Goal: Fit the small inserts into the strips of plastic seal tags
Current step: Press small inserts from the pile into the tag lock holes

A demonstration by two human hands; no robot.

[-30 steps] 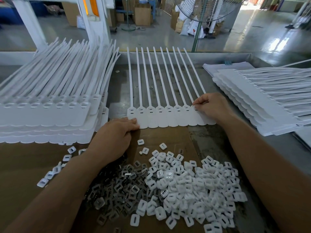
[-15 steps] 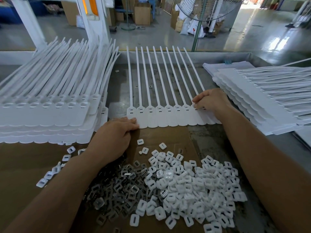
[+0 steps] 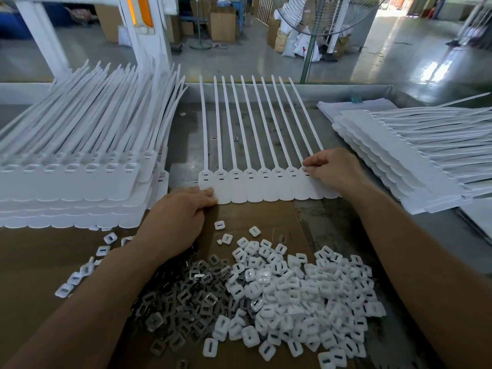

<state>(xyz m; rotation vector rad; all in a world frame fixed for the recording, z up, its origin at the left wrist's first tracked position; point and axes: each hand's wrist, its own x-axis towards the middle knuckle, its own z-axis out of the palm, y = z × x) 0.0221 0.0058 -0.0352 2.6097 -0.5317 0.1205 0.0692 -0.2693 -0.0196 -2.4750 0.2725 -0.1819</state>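
A white strip of seal tags (image 3: 255,187) lies flat across the middle of the bench, its long tails pointing away from me. My left hand (image 3: 175,217) grips the strip's near left corner, fingers curled onto the first tag. My right hand (image 3: 332,169) is at the strip's right end, its fingertips pinched together on the head of one of the last tags; what lies under them is hidden. In front of me is a heap of small white inserts (image 3: 306,296), and beside it on the left a heap of dark metal inserts (image 3: 186,296).
A tall stack of tag strips (image 3: 74,177) fills the left side of the bench, and a fanned stack (image 3: 412,161) lies at the right. Brown cardboard (image 3: 40,262) lies under the inserts. A fan pole (image 3: 308,54) stands behind the bench's far rim.
My right hand has shifted a little to the left along the tag heads. My left hand has stayed on the strip's near left corner.
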